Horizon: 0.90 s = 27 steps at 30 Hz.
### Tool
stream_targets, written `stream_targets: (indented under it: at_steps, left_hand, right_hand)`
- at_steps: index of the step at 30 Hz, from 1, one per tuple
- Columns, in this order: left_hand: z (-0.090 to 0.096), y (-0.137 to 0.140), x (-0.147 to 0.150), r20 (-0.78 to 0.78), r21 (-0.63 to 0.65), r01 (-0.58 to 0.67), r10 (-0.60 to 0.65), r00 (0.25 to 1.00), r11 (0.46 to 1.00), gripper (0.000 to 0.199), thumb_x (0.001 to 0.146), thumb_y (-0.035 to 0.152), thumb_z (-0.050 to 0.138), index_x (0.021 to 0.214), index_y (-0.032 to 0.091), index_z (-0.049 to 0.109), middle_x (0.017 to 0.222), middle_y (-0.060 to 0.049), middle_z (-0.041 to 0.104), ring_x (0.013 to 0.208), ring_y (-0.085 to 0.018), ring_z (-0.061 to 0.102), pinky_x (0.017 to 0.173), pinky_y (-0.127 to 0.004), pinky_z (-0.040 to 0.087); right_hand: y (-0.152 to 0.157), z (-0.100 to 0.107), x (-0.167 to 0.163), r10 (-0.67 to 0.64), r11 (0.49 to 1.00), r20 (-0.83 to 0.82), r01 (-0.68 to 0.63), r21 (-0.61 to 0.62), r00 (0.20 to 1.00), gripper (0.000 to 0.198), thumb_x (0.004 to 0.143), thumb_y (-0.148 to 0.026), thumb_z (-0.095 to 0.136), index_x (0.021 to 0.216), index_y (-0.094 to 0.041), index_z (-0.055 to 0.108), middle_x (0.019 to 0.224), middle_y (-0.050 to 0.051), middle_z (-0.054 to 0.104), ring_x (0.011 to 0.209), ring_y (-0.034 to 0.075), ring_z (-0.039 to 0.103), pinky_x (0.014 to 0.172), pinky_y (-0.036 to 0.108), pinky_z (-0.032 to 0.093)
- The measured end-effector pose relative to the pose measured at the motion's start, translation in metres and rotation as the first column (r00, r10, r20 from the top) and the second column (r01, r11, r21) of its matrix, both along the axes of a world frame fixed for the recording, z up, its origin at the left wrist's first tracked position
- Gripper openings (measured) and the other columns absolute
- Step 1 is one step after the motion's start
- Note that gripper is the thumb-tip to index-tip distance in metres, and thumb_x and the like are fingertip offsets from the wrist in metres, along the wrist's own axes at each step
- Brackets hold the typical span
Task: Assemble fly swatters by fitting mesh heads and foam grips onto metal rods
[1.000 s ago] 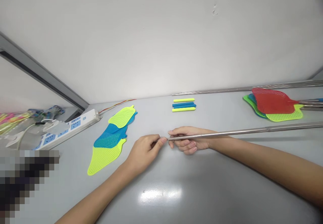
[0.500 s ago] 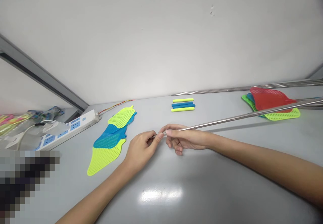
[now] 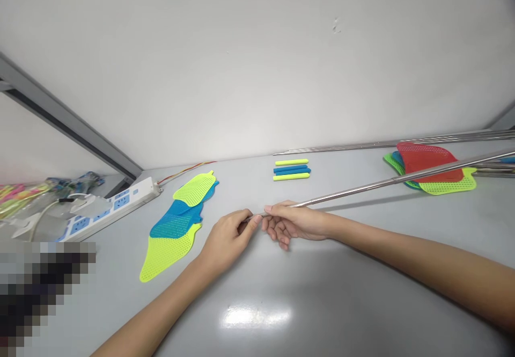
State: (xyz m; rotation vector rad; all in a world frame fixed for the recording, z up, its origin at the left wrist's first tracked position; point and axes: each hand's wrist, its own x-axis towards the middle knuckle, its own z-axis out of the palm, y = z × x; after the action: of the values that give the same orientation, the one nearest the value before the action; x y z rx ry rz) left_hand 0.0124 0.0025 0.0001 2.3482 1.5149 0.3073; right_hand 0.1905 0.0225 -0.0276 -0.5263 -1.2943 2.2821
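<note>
A long silver telescopic rod (image 3: pixel 346 191) slants from the middle of the table up past the right edge of the view. My left hand (image 3: pixel 230 237) pinches its thin end between thumb and fingers. Just to the right, my right hand (image 3: pixel 295 221) is closed on the rod a little further along, thumb on top and the lower fingers loosely curled. Left of my hands, perforated fly swatter heads lie overlapping: a yellow one (image 3: pixel 169 255), blue ones (image 3: pixel 175 223) and another yellow one (image 3: pixel 195 188). Several yellow and blue plastic sleeves (image 3: pixel 292 169) lie behind my hands.
More metal rods (image 3: pixel 374 145) lie along the wall. At the right, red (image 3: pixel 430 161), yellow (image 3: pixel 448 186), green and blue swatter heads are stacked beneath the held rod. A white power strip (image 3: pixel 124 201) with plugs and cables stands at the left, beside plastic bags (image 3: pixel 24 204).
My right hand's fingers have shifted slightly on the rod. The rod's far part sits a little higher in view. My left hand keeps its pinch almost unmoved.
</note>
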Motion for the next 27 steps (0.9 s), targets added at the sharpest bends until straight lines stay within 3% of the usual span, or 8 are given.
stream_targets:
  at_steps: [12,17,27]
  left_hand:
    - [0.017,0.01,-0.012,-0.116,0.083,0.131,-0.121,0.986,0.988,0.029,0.083,0.037,0.027,0.078,0.019,0.049,0.073,-0.001,0.051,0.071,-0.016,0.048,0.064,-0.027,0.036]
    - [0.018,0.016,-0.022,-0.173,0.078,0.212,-0.196,0.965,0.974,0.022,0.084,0.023,0.025,0.08,0.018,0.047,0.075,-0.001,0.051,0.073,-0.014,0.047,0.069,-0.026,0.035]
    - [0.014,0.007,-0.019,-0.249,0.083,0.261,-0.233,0.94,0.962,0.019,0.078,0.01,0.025,0.07,0.019,0.04,0.066,0.0,0.05,0.06,-0.013,0.047,0.056,-0.023,0.032]
  right_hand:
    - [-0.003,0.001,-0.001,-0.164,0.983,-0.009,0.164,0.078,0.986,0.029,0.08,-0.032,0.038,0.073,-0.009,0.056,0.057,0.001,0.048,0.039,0.006,0.042,0.044,0.024,0.04]
    - [-0.003,-0.003,-0.002,-0.209,0.977,-0.062,0.212,0.039,0.976,0.032,0.081,-0.032,0.035,0.074,-0.009,0.056,0.057,0.001,0.049,0.037,0.006,0.041,0.041,0.024,0.039]
    - [-0.006,0.003,0.003,-0.062,0.975,0.056,0.049,0.216,0.996,0.035,0.084,-0.035,0.03,0.073,-0.01,0.052,0.059,0.002,0.05,0.042,0.006,0.044,0.045,0.022,0.038]
